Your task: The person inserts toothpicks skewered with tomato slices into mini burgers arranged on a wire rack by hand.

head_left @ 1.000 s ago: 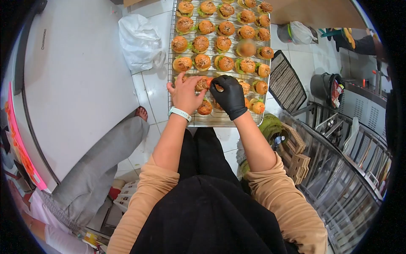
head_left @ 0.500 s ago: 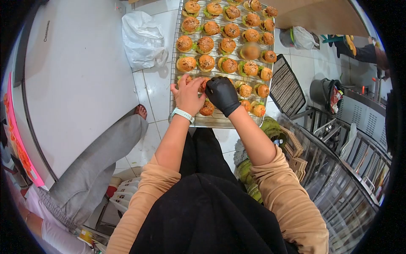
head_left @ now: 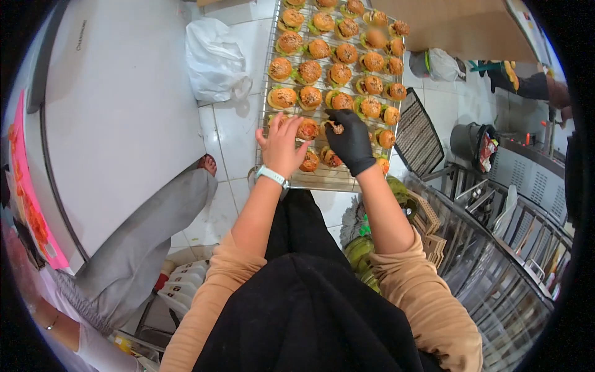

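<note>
Rows of mini burgers [head_left: 339, 74] with seeded bun tops and lettuce sit on a wire rack [head_left: 319, 180] in front of me. My bare left hand [head_left: 282, 147], with a pale watch on its wrist, has its fingers apart. They rest around the left side of a burger [head_left: 307, 129] whose upper surface looks reddish and uneven. To its right is my right hand [head_left: 351, 141] in a black glove, its fingers curled down. A small piece of seeded bun [head_left: 336, 128] shows at its fingertips. Both hands partly cover the burgers beneath them.
A large pale appliance [head_left: 124, 93] stands at left, with a white plastic bag [head_left: 215, 60] beside it. Another person's grey trouser leg [head_left: 155, 217] is near my left. At right are a dark mat [head_left: 420, 133], a black bucket [head_left: 472, 142] and a metal rack [head_left: 496, 248].
My right hand has moved right, away from my left hand, and a seeded bun piece now shows at its fingertips. The burger between the hands has come into view with a reddish top.
</note>
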{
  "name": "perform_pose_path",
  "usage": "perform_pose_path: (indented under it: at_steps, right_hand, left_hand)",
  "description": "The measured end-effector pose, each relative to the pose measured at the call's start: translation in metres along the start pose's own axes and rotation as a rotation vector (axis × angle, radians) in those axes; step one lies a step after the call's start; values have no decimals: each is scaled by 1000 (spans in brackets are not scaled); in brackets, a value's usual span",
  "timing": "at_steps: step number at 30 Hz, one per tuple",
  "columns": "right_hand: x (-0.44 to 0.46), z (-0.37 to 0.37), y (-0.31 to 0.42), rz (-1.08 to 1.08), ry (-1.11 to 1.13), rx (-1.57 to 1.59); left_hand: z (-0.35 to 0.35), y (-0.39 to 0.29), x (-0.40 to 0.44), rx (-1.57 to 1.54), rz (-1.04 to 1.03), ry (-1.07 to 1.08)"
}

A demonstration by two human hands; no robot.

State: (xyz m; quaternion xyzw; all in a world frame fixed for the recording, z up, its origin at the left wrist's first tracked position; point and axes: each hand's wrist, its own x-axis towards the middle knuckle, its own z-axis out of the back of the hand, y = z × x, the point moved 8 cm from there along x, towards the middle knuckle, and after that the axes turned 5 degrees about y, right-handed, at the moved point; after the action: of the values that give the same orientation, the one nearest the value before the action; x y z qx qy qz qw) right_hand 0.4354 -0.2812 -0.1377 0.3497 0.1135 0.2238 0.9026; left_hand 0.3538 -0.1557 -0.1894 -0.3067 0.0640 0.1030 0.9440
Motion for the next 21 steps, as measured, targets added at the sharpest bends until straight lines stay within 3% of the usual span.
perform_pose_path:
  at_steps: [2,4,6,11,14,18,21]
  right_hand:
    - [16,30,32,-34,-44,103]
    - [42,51,88,118,-132,49]
    - [68,60,158,176,-188,221]
    - [95,13,372,667,44,601]
    - [97,-38,461,980,-94,597]
    - [105,-104,524,1055,-85,340]
    - [127,-131,538,830,-35,164]
  left_hand:
    - [12,9,-18,-52,35,-22]
    - [30,21,-42,-77,85,-95]
    - [43,41,-70,-95,143,-143]
    - [88,79,-131,-107,267,-289]
    - [114,99,-155,-102,326,-349]
    - [128,119,-178,-106,409,-401]
    - [130,127,-189,-117,441,-438]
